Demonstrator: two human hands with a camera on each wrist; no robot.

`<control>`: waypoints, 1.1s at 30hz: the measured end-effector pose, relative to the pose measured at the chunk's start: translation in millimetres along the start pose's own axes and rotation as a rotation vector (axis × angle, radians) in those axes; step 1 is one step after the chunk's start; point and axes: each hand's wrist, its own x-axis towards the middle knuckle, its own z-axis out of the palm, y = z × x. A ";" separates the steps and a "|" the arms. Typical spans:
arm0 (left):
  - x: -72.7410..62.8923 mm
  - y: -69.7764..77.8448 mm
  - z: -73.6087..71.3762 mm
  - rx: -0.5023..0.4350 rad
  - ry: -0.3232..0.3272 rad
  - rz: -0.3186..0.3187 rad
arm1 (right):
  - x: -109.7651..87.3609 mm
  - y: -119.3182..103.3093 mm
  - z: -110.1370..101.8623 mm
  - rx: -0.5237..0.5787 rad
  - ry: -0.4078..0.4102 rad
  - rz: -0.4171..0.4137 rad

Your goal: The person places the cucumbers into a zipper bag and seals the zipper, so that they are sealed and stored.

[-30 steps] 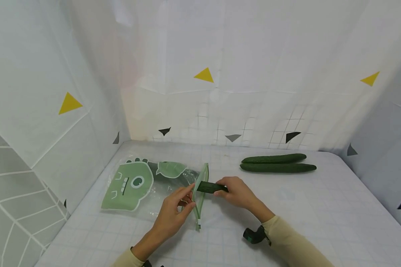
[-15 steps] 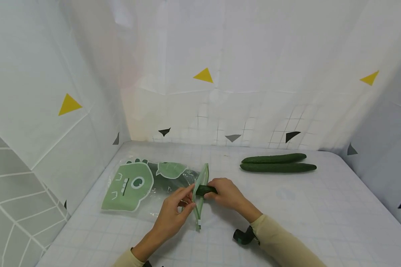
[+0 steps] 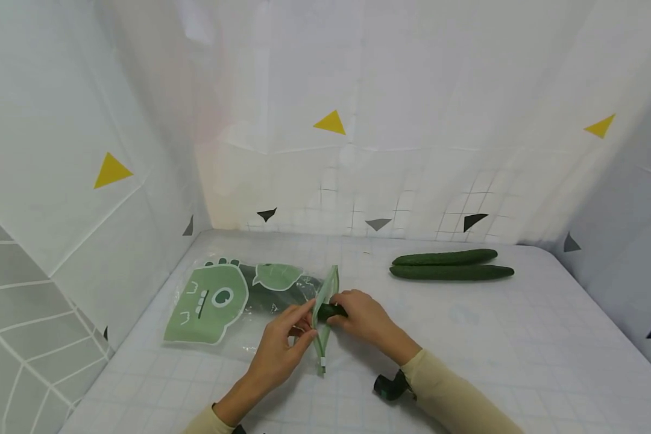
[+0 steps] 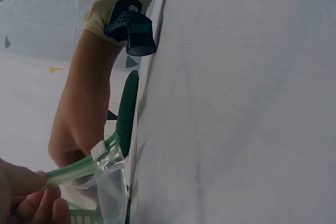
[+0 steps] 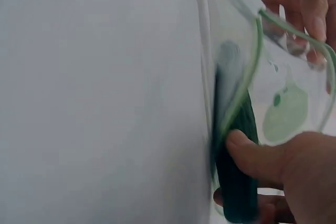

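A clear zip bag (image 3: 206, 310) with a green one-eyed monster print lies on its side, its green-edged mouth facing right. My left hand (image 3: 281, 343) pinches the near edge of that mouth and holds it apart. With thumb and fingers my right hand (image 3: 364, 316) grips the end of a cucumber (image 3: 331, 311), whose front part is inside the bag. The right wrist view shows this cucumber (image 5: 239, 187) passing the green zip edge, its tip seen through the plastic. A dark green shape also shows through the bag behind the print.
Two more cucumbers (image 3: 450, 273) lie side by side at the back right of the white-covered table (image 3: 521, 349). White cloth walls (image 3: 412, 120) with yellow and dark triangles stand around it. A black wrist camera (image 3: 389, 387) hangs under the right sleeve.
My right hand has moved left, sliding the cucumber deeper into the bag, so less of it shows outside. The left hand keeps its hold on the bag's mouth.
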 end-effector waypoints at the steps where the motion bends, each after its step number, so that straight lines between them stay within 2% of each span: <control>1: 0.2 0.2 0.3 -0.002 0.001 0.000 | -2.9 1.0 -3.0 -0.011 -0.011 0.013; 6: 1.5 1.3 1.3 0.001 0.001 0.002 | -19.7 11.1 -19.4 -0.042 -0.024 0.067; 8: 1.6 1.6 0.8 0.005 -0.001 0.003 | -24.9 17.1 -22.8 -0.025 -0.003 0.048; 11: 1.2 1.5 -0.1 0.012 -0.004 -0.001 | -28.2 24.9 -23.9 0.039 0.025 -0.021; 15: 0.2 0.4 -0.3 0.012 -0.001 -0.011 | -25.9 27.6 -21.5 0.103 0.036 -0.078; 19: -0.9 -1.4 0.1 0.004 -0.005 -0.011 | -23.3 28.0 -15.1 0.124 0.057 -0.073; 28: -0.6 -1.3 0.4 0.010 -0.014 0.008 | -12.8 18.7 -0.7 0.233 0.127 0.003; 33: -0.9 -0.6 0.1 0.006 -0.017 0.002 | -4.8 8.5 3.5 0.249 0.150 0.034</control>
